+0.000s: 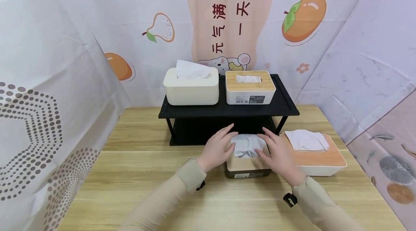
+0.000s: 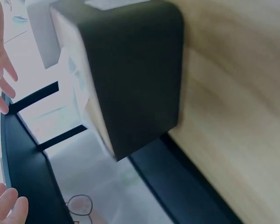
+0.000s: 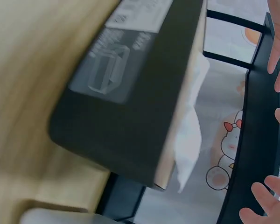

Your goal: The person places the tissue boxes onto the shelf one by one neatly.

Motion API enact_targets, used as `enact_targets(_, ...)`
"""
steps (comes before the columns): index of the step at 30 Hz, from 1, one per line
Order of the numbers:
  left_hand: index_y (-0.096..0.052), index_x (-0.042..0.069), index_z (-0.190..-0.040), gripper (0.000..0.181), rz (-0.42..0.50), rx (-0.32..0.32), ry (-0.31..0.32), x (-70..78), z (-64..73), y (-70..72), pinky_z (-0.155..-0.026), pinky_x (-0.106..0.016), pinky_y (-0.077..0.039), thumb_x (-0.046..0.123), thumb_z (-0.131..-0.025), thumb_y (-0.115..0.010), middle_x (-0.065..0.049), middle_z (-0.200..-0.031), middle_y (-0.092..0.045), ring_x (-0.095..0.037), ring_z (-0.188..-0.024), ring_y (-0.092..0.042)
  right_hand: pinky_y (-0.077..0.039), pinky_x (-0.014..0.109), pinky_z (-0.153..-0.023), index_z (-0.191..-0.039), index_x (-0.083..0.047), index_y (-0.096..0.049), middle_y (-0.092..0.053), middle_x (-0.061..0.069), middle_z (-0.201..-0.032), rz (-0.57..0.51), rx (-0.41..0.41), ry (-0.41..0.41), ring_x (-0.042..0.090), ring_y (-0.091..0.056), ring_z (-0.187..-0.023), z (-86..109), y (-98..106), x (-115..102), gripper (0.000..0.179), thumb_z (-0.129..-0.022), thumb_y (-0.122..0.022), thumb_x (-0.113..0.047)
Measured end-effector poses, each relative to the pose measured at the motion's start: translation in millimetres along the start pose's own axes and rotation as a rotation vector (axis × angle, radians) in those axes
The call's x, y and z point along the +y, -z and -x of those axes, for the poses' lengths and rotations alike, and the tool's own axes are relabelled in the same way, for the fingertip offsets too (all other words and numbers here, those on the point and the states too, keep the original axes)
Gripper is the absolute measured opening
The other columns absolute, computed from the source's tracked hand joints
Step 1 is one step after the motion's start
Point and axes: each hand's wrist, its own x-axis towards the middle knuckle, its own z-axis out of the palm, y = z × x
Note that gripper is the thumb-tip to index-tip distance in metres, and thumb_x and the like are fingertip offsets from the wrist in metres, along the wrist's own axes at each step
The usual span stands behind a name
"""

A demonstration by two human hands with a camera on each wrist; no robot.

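A dark tissue box [image 1: 243, 166] with a light wood lid stands on the table in front of the rack, a grey-white tissue [image 1: 247, 146] spread over its top. My left hand [image 1: 216, 148] hovers over the box's left side, fingers spread. Over the right side hovers my right hand [image 1: 278, 154], its fingers also loosely extended. Neither hand grips anything; the wrist views show a gap between the fingertips and the box. One dark side of the tissue box [image 2: 135, 84] fills the left wrist view. A printed label [image 3: 109, 67] on it shows in the right wrist view.
A black two-level rack [image 1: 195, 111] stands behind. On its top are a cream tissue box [image 1: 191, 93] at left and a white tissue box [image 1: 250, 87] with a wood lid at right. Another wood-lidded white box [image 1: 320, 169] sits right of my right hand on the wooden table [image 1: 130, 158].
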Motion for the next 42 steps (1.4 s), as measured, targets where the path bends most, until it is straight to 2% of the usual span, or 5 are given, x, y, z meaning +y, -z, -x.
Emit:
enact_targets(14,-0.059,0.005,-0.124,0.034,0.069,-0.053,0.102,1.1,35.2,-19.2,-0.103,-0.041,-0.043,0.015,-0.092,-0.059,-0.018,-0.140,-0.048,-0.032,-0.131,-0.044,-0.045,0.057,-0.087,-0.112,0.000,-0.063,-0.051,0.030,-0.130,0.010,-0.004,-0.053,0.045,-0.052,-0.111,42.1,-22.2,6.4,0.048,-0.069,-0.082,-0.009)
enact_targets(18,-0.054,0.008,-0.132,0.041,0.076,-0.127,0.158,2.6,41.5,-25.4,-0.104,-0.045,-0.041,0.020,-0.094,-0.058,-0.020,-0.145,-0.041,-0.035,-0.135,-0.038,-0.046,0.058,-0.086,-0.113,0.000,-0.063,-0.049,0.032,-0.130,0.019,0.001,-0.046,0.047,-0.051,-0.111,50.1,-26.8,8.6,0.050,-0.067,-0.083,-0.008)
enact_targets(24,-0.042,0.012,-0.144,0.053,0.092,-0.281,0.287,5.6,49.2,-38.0,-0.105,-0.050,-0.037,0.034,-0.097,-0.053,-0.026,-0.154,-0.018,-0.041,-0.139,-0.026,-0.043,0.063,-0.086,-0.115,0.001,-0.062,-0.044,0.037,-0.132,0.015,-0.014,-0.072,0.052,-0.046,-0.114,55.6,-29.1,6.5,0.057,-0.064,-0.085,-0.007)
enact_targets(30,-0.040,0.013,-0.145,0.060,0.098,-0.386,0.348,3.1,55.3,-50.2,-0.106,-0.052,-0.036,0.049,-0.097,-0.046,-0.030,-0.154,-0.009,-0.046,-0.137,-0.027,-0.042,0.065,-0.085,-0.119,0.001,-0.060,-0.039,0.037,-0.135,0.004,-0.037,-0.101,0.055,-0.043,-0.116,58.1,-31.1,5.8,0.061,-0.065,-0.085,-0.013)
enact_targets(42,-0.028,0.017,-0.150,0.068,0.237,-0.415,0.427,1.8,58.7,-54.2,-0.107,-0.049,-0.035,0.052,-0.095,-0.046,-0.029,-0.155,-0.005,-0.041,-0.139,-0.025,-0.037,0.068,-0.091,-0.132,0.000,-0.050,-0.019,0.041,-0.144,-0.118,-0.226,-0.347,0.059,-0.029,-0.128,60.6,-31.7,10.9,0.072,-0.074,-0.080,-0.030)
